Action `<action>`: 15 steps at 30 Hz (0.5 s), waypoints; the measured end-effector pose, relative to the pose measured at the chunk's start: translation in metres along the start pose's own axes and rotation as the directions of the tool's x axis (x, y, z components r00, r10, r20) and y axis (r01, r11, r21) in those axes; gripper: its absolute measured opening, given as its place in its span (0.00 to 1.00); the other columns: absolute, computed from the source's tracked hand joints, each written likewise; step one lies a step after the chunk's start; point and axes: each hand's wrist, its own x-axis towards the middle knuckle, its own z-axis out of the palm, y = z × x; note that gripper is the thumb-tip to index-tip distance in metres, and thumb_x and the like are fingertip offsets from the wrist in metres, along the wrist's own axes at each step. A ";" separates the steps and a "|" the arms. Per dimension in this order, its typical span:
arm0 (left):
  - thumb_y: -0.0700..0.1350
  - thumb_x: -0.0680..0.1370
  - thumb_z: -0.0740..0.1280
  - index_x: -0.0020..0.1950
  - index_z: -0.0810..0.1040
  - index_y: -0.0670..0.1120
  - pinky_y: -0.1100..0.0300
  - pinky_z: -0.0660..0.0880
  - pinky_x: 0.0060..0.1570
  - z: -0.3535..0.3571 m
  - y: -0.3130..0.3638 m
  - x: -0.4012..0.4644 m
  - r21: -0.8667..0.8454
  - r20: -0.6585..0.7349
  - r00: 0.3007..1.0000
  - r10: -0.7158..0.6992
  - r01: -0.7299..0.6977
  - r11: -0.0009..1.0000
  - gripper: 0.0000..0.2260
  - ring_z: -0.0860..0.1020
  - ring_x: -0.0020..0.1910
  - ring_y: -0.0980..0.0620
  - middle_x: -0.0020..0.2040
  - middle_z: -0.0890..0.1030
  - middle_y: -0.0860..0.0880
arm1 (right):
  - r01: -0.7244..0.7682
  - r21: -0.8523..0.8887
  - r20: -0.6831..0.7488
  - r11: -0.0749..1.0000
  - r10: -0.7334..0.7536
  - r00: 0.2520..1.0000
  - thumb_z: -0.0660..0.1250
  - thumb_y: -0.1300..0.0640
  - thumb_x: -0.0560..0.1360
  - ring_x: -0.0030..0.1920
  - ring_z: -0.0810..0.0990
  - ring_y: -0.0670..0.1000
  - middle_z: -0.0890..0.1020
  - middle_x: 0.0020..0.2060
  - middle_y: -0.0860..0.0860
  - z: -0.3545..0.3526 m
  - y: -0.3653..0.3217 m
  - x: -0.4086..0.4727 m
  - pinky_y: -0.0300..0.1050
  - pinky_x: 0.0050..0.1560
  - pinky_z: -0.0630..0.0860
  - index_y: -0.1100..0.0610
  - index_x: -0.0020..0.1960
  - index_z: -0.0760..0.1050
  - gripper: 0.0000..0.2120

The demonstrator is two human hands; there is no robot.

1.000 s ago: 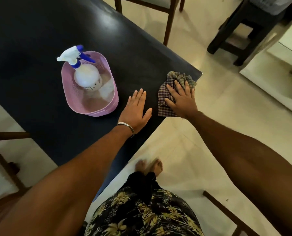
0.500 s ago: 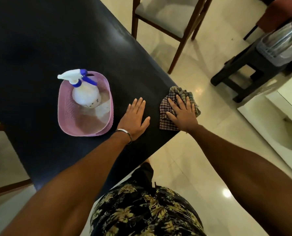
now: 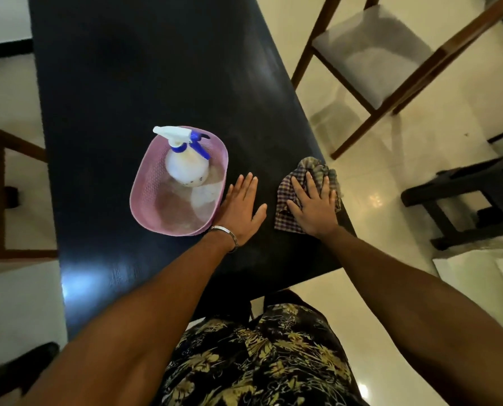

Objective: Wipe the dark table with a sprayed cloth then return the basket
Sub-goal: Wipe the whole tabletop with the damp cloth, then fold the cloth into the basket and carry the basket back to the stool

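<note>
So compared with a second ago not much has moved on the table (image 3: 121, 92) itself, it's mostly the head camera tilting up so more of the dark top and the far chair (image 3: 373, 54) come into shot. The right hand (image 3: 314, 206) was already flat on the checked cloth (image 3: 288, 206) near the table's right edge and it's still there, fingers spread and straight, pressing it down rather than bunching it. The left hand (image 3: 241, 209) stays laid flat on the bare table, fingers straight and together, holding nothing, its outer edge now right up against the pink basket (image 3: 147, 186), touching or very nearly. My read: wiping is still going on at this corner and the basket hasn't been returned yet, with plenty of tabletop beyond it still to cover. Materials wise, the table is a dark, slightly glossy slab with faint grain and a soft glare patch near the front left. The cloth is thin woven cotton, small plaid check, crumpled into folds at the far end and partly hanging past the edge. The basket is an oval pink plastic tub with perforated mesh-like walls, and standing in it is a round-bellied white spray bottle (image 3: 186, 168) with a white nozzle and blue trigger, plus something pale underneath I can't make out.
</note>
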 end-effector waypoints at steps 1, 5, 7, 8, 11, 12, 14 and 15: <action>0.55 0.82 0.52 0.79 0.45 0.46 0.52 0.41 0.77 0.002 -0.001 -0.002 -0.021 0.008 1.000 -0.018 0.018 1.000 0.30 0.41 0.78 0.52 0.80 0.44 0.49 | 0.048 -0.023 0.000 0.999 -0.048 0.999 0.50 0.37 0.81 0.79 0.39 0.66 0.45 0.81 0.50 -0.001 -0.007 0.004 0.67 0.75 0.39 0.40 0.81 0.46 0.30; 0.54 0.82 0.50 0.79 0.45 0.44 0.52 0.43 0.77 0.015 -0.003 -0.016 -0.077 0.025 0.996 -0.081 0.083 0.994 0.29 0.42 0.78 0.52 0.80 0.45 0.47 | 0.288 -0.137 0.002 0.948 -0.291 0.957 0.51 0.38 0.81 0.79 0.40 0.65 0.49 0.81 0.51 0.004 -0.041 0.008 0.68 0.76 0.41 0.42 0.81 0.48 0.30; 0.53 0.82 0.50 0.79 0.45 0.44 0.53 0.43 0.77 0.021 0.000 -0.022 -0.115 0.005 0.986 -0.165 0.164 0.980 0.29 0.42 0.78 0.52 0.80 0.45 0.47 | 0.396 -0.157 0.056 0.905 -0.393 0.918 0.51 0.38 0.81 0.79 0.39 0.64 0.47 0.81 0.52 0.007 -0.055 0.005 0.66 0.75 0.37 0.43 0.81 0.48 0.31; 0.53 0.82 0.51 0.79 0.46 0.44 0.53 0.44 0.77 0.023 0.002 -0.026 -0.134 -0.012 0.977 -0.213 0.210 0.968 0.28 0.43 0.78 0.51 0.80 0.46 0.47 | 0.466 -0.157 0.091 0.871 -0.457 0.885 0.51 0.38 0.81 0.79 0.39 0.64 0.47 0.81 0.52 0.007 -0.060 0.003 0.64 0.74 0.35 0.44 0.81 0.47 0.32; 0.52 0.83 0.51 0.79 0.49 0.44 0.54 0.48 0.77 0.028 0.007 -0.034 -0.175 -0.066 0.942 -0.329 0.314 0.933 0.27 0.47 0.79 0.51 0.80 0.50 0.46 | 0.654 -0.120 0.155 0.747 -0.637 0.755 0.56 0.37 0.78 0.79 0.37 0.62 0.47 0.81 0.50 0.009 -0.067 -0.005 0.61 0.73 0.31 0.46 0.81 0.49 0.36; 0.52 0.83 0.51 0.79 0.50 0.44 0.54 0.49 0.77 0.029 0.008 -0.035 -0.195 -0.074 0.930 -0.359 0.340 0.920 0.27 0.49 0.79 0.51 0.80 0.51 0.46 | 0.693 -0.089 0.174 0.716 -0.673 0.718 0.57 0.36 0.77 0.79 0.37 0.62 0.47 0.81 0.49 0.010 -0.068 -0.007 0.61 0.73 0.32 0.46 0.81 0.50 0.37; 0.52 0.82 0.51 0.79 0.51 0.44 0.54 0.51 0.77 0.032 0.011 -0.037 -0.233 -0.088 0.907 -0.412 0.383 0.894 0.27 0.51 0.78 0.51 0.79 0.53 0.46 | 0.751 -0.022 0.205 0.660 -0.732 0.649 0.61 0.36 0.76 0.79 0.41 0.60 0.50 0.81 0.49 0.008 -0.066 -0.007 0.61 0.75 0.35 0.47 0.81 0.52 0.39; 0.52 0.82 0.51 0.79 0.52 0.44 0.54 0.52 0.76 0.034 0.013 -0.038 -0.253 -0.104 0.895 -0.433 0.398 0.882 0.27 0.52 0.78 0.51 0.79 0.55 0.46 | 0.773 0.029 0.183 0.634 -0.763 0.620 0.63 0.37 0.75 0.79 0.46 0.58 0.55 0.80 0.49 0.004 -0.064 -0.007 0.61 0.77 0.40 0.48 0.80 0.55 0.38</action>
